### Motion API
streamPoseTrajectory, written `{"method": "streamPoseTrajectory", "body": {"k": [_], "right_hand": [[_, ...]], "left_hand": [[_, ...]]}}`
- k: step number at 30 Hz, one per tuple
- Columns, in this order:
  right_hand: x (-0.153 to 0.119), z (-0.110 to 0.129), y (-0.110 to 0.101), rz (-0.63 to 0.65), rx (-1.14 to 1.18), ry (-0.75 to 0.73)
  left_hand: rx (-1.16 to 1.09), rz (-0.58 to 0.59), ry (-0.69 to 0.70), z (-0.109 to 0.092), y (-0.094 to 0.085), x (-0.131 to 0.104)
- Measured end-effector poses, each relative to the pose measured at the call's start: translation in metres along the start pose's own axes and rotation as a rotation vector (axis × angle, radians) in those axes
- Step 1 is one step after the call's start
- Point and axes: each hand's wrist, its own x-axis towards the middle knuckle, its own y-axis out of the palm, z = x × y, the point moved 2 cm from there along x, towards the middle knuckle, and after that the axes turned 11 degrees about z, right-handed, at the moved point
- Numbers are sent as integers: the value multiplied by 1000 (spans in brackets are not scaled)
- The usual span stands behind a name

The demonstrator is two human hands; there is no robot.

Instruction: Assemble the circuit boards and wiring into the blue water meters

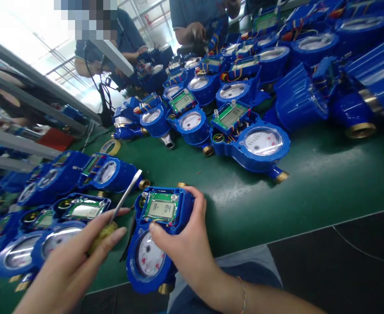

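My right hand (192, 244) is closed around a blue water meter (136, 270) at the front edge of the table, the thumb near the circuit board and the fingers behind its housing. On that meter a green board with a lit display (161, 210) sits in the open upper compartment, above a round dial. In my left hand (77, 257), a flathead screwdriver (126, 196) is gripped by its yellowish handle. Its blade points up and to the right, just left of the held meter and apart from it. The palm hides part of the handle.
Several blue meters with open electronics stand in rows at the back, the nearest meter (260, 144) right of centre. More meters (107, 172) crowd the left side. A tape roll (110, 147) lies on the green table (309, 174). Across it, other people (198, 22) work.
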Motion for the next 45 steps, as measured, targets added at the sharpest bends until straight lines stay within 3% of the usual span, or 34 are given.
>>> {"method": "streamPoseTrajectory", "body": {"k": [4, 8, 12, 19, 45], "right_hand": [[0, -3, 1, -2, -39, -24], [1, -4, 1, 4, -74, -30], [1, -1, 2, 41, -163, -11], [5, 6, 9, 233, -256, 72], [8, 4, 14, 196, -249, 56]], "left_hand": [[-184, 74, -113, -7, 35, -11], [-298, 68, -127, -19, 45, -8], [-396, 87, -114, -21, 46, 4], [-472, 86, -113, 0, 45, 21], [-581, 99, -79, -4, 47, 22]]}}
